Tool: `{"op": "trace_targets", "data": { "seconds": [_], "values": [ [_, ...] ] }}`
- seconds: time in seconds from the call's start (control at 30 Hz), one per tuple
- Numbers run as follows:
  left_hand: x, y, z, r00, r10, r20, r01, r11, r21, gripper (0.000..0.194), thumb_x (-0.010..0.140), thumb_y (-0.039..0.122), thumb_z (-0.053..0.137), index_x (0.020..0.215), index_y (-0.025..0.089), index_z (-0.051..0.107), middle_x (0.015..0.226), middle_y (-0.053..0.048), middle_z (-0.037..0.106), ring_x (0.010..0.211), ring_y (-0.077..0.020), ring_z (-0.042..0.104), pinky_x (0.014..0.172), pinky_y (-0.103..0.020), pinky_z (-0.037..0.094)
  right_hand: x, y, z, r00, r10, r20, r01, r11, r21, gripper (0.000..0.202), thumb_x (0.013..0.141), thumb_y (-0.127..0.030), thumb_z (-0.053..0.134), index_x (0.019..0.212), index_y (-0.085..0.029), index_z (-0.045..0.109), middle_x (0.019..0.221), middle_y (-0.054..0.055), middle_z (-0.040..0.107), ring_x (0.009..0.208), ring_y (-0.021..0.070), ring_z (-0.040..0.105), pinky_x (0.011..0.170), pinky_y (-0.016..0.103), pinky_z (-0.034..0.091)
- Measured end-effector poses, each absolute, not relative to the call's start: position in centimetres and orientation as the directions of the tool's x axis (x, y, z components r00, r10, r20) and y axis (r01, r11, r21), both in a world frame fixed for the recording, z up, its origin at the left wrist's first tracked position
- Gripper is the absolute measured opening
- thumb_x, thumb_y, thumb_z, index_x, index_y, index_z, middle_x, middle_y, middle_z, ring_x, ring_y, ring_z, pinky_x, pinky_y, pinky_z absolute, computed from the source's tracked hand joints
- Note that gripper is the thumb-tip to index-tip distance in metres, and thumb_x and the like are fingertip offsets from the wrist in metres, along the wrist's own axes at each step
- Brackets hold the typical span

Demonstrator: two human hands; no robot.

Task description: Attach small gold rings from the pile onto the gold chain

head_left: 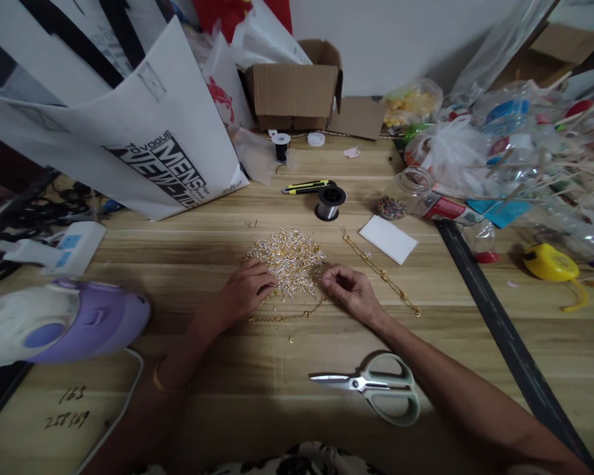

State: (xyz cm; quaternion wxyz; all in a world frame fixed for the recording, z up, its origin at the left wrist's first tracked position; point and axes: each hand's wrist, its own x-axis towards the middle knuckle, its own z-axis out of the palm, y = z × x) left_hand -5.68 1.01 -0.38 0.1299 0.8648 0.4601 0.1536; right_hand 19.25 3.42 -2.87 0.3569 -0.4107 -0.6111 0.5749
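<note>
A pile of small gold and clear bead-like pieces [292, 257] lies on the wooden table. At its left edge rests my left hand [250, 285], fingers curled and pressed together; what they grip, if anything, is hidden. My right hand [349, 290] pinches at the pile's right edge, and anything in the pinch is too small to name. Between the hands, just below the pile, stretches a gold chain [280, 318], its right end close to my right fingertips. A second gold chain [381, 272] lies right of the pile. One tiny gold piece [291, 340] sits apart, nearer to me.
Scissors [389, 386] lie in front of my right forearm. Beyond the pile are a wire spool [329, 204], a yellow-black cutter knife [307, 187] and a folded white paper [389, 239]. A purple-white appliance [89, 323] stands left; bottles and bags crowd the right, beside a tape measure [549, 262].
</note>
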Motion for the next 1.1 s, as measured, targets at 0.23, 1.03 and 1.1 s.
{"op": "trace_targets", "data": {
  "seconds": [0.23, 1.03, 1.1],
  "values": [
    [-6.1, 1.2, -1.0, 0.364, 0.886, 0.287, 0.718, -0.463, 0.52, 0.013, 0.085, 0.019, 0.051, 0.081, 0.016, 0.063, 0.078, -0.004, 0.066, 0.078, -0.0157, 0.055, 0.076, -0.029, 0.043, 19.3, 3.4, -2.9, -0.409, 0.912, -0.022, 0.097, 0.019, -0.995, 0.022, 0.078, -0.035, 0.06, 0.074, -0.015, 0.055, 0.062, -0.002, 0.047, 0.053, 0.0086, 0.039, 0.048, 0.021, 0.03],
    [-5.4, 0.7, 0.2, 0.468, 0.88, 0.079, 0.806, -0.461, 0.37, 0.021, 0.086, 0.017, 0.046, 0.069, 0.016, 0.058, 0.074, -0.003, 0.058, 0.077, -0.0166, 0.05, 0.078, -0.032, 0.038, 19.4, 3.4, -3.2, -0.424, 0.905, -0.017, 0.1, 0.028, -0.995, 0.02, 0.079, -0.034, 0.06, 0.075, -0.015, 0.055, 0.062, -0.002, 0.046, 0.053, 0.0087, 0.039, 0.048, 0.021, 0.031],
    [-5.4, 0.7, -0.1, 0.46, 0.882, 0.101, 0.807, -0.462, 0.368, 0.021, 0.087, 0.017, 0.045, 0.07, 0.016, 0.058, 0.075, -0.004, 0.059, 0.078, -0.0167, 0.05, 0.08, -0.032, 0.038, 19.4, 3.4, -3.1, -0.417, 0.909, -0.018, 0.105, 0.028, -0.994, 0.02, 0.079, -0.034, 0.06, 0.075, -0.015, 0.055, 0.062, -0.002, 0.046, 0.053, 0.0088, 0.04, 0.048, 0.021, 0.032]
  ]
}}
